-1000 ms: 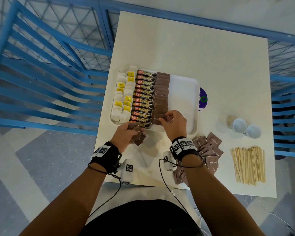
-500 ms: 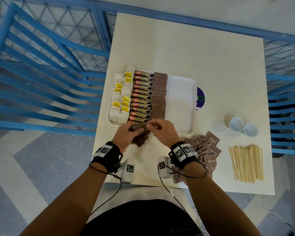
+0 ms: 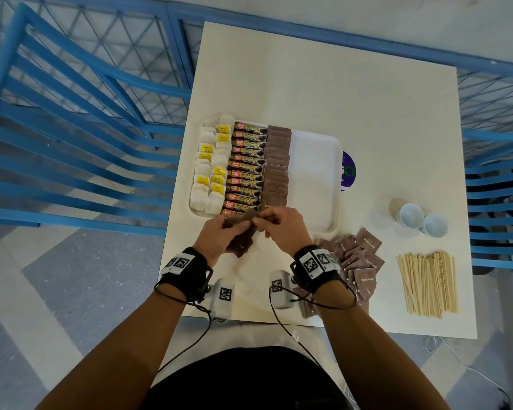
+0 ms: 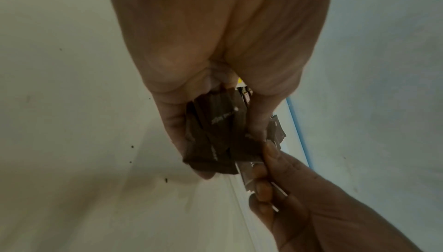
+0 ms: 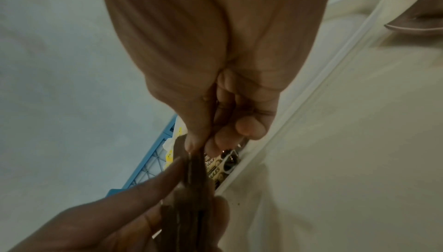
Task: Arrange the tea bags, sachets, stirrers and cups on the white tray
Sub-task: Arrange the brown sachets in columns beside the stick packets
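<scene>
The white tray (image 3: 317, 179) holds rows of tea bags (image 3: 211, 173), coffee stick sachets (image 3: 246, 170) and brown sugar sachets (image 3: 276, 167); its right half is bare. At the tray's near edge my left hand (image 3: 219, 235) grips a stack of brown sachets (image 4: 215, 138). My right hand (image 3: 279, 229) pinches one brown sachet (image 5: 194, 161) at the top of that stack. More brown sachets (image 3: 353, 261) lie loose on the table by my right wrist. Wooden stirrers (image 3: 427, 282) and two white cups (image 3: 421, 220) sit at the right.
A purple round sticker (image 3: 348, 171) shows past the tray's right rim. Blue railing and chairs (image 3: 86, 113) surround the cream table (image 3: 338, 84). The table's far half is bare.
My right hand came back from the brown sachet row on the tray to the stack in my left hand and now pinches a sachet there. The left hand rose slightly.
</scene>
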